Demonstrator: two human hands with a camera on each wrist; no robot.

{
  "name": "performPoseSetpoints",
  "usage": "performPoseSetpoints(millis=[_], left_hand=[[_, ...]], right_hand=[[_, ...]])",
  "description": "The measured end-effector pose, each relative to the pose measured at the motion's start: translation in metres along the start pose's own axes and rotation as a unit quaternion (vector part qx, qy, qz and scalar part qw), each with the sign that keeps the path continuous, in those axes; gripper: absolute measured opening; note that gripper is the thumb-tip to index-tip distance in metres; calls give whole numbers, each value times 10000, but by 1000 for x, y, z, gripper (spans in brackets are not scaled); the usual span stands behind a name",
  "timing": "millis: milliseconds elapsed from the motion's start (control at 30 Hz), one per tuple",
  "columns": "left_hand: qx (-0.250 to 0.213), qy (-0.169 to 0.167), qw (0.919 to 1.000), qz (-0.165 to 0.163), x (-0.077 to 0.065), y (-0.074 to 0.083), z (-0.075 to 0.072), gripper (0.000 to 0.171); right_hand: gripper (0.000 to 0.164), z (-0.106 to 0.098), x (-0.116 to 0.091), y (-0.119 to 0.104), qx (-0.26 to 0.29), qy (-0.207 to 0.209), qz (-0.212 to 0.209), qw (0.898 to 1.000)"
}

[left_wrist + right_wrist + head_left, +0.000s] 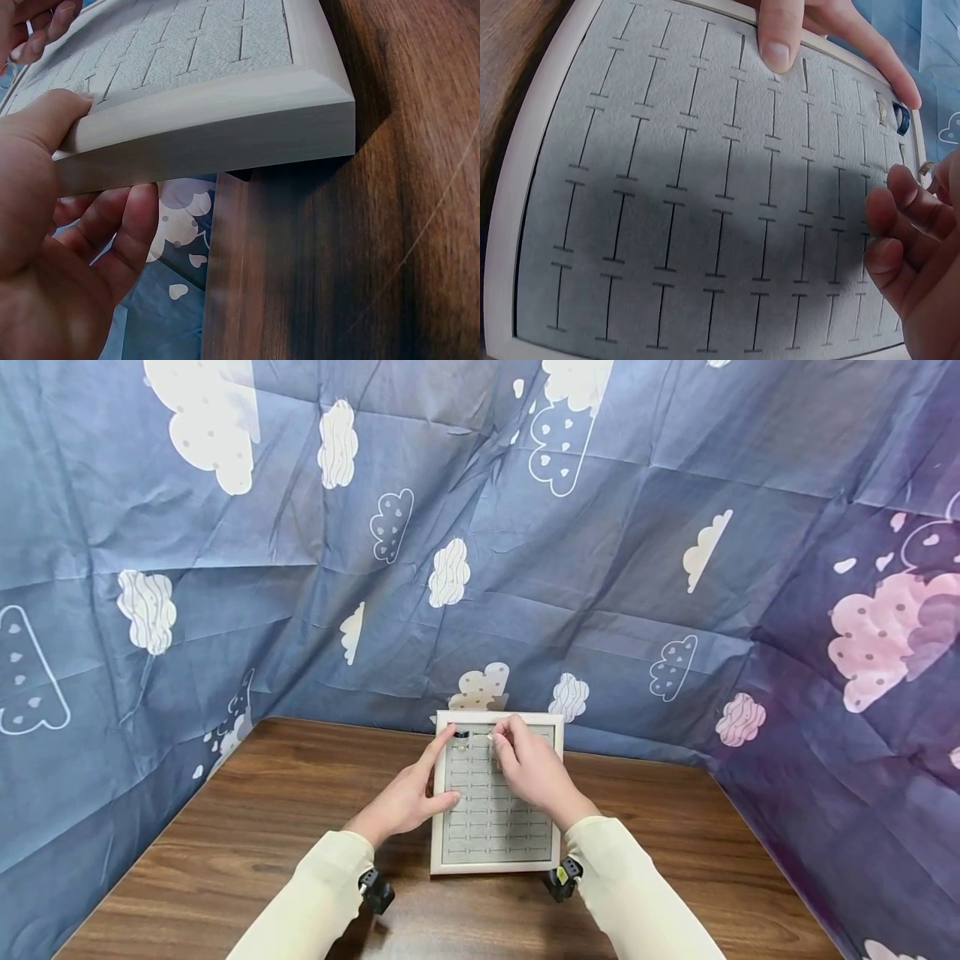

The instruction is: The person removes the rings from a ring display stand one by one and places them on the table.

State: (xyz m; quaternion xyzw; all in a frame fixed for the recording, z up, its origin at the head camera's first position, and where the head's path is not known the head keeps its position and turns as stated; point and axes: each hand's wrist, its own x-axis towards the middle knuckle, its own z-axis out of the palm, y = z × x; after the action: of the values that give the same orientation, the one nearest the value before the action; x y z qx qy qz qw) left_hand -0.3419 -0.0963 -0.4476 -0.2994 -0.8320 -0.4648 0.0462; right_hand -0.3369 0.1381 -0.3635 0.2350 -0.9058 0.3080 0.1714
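Observation:
A ring display tray (497, 867), with a pale frame and a slotted grey pad (682, 217), leans up on the table. My left hand (405, 797) grips its left side, thumb over the frame and fingers beneath, as the left wrist view shows. The index finger extends toward the upper corner. A dark blue ring (901, 118) and a light metal ring (883, 112) sit in slots near that corner. My right hand (534, 767) pinches a small ring (926, 169) at the top row, beside the dark one. Its fingers partly hide that ring.
The brown wooden table (300, 802) lies under the tray. A blue cloth (525, 610) with cloud prints hangs behind it and at both sides. Black wrist cameras (377, 891) sit on both cream sleeves (637, 893).

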Motion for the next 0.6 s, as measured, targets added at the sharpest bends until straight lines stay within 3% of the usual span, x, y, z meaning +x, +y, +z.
performPoseSetpoints(millis=[600], left_hand=[[94,61,9999,-29,-2,2,1,104]], right_hand=[[8,-9,-13,20,-31,14,67,10000]])
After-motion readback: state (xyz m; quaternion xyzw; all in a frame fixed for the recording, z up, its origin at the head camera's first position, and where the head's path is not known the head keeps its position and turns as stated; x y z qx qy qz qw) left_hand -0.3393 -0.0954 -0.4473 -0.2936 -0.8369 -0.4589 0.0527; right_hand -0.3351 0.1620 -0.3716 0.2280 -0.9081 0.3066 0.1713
